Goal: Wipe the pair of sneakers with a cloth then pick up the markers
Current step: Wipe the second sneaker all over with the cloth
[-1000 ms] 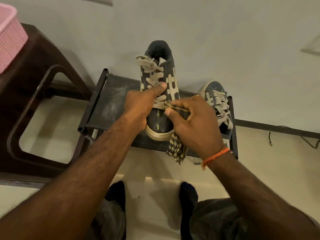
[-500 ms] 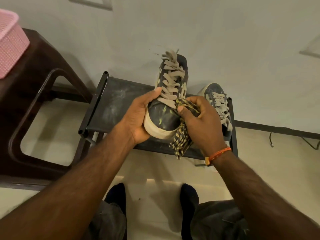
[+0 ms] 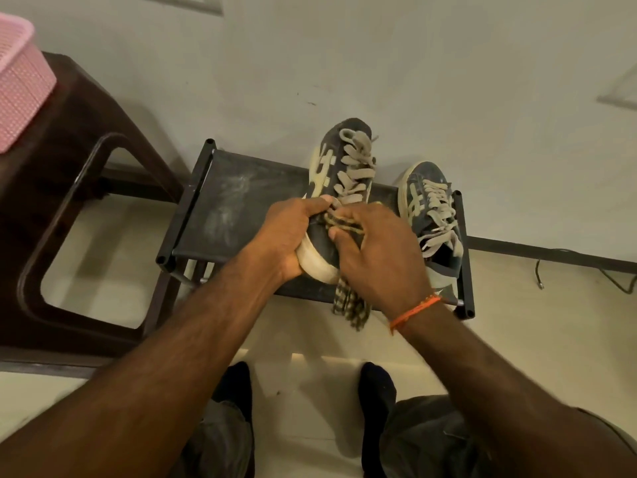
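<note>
**K:** Above the black rack (image 3: 220, 215), left hand (image 3: 289, 236) was clamped round the toe of the raised sneaker (image 3: 339, 188); right hand (image 3: 382, 257) was closed on the checked cloth (image 3: 350, 305), pressing it to the toe.

**R:** Risks?

**K:** Dangling cloth could snag laces. Second sneaker (image 3: 431, 215) sat at the rack's right end, easily knocked off. No markers seen.

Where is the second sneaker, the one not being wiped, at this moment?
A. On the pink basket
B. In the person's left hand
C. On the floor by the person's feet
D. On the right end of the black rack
D: the second sneaker sits on the right end of the black rack, while the left hand grips the held sneaker and the right hand presses the checked cloth on it.
</note>
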